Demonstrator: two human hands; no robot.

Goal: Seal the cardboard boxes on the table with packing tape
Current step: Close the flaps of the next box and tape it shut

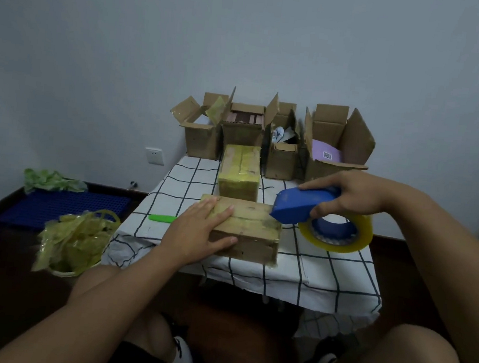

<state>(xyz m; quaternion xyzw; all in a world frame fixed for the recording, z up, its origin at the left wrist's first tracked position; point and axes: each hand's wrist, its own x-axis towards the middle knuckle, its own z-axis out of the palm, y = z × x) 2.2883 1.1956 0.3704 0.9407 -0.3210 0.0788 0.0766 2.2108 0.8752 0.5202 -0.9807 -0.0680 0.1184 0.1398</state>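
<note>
Checked cloth covers my surface (326, 264); four open boxes (277, 138) line its far edge. My left hand (199, 232) presses flat on the near box (254, 232); my right hand (355, 197), grip clamped on the tape dispenser (302, 205), sits beside it.

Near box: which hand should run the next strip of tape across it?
Right, probably. The right hand already grips the blue tape dispenser, its nose at the near box's right end. The left hand lies flat on the box, steadying it.
</note>
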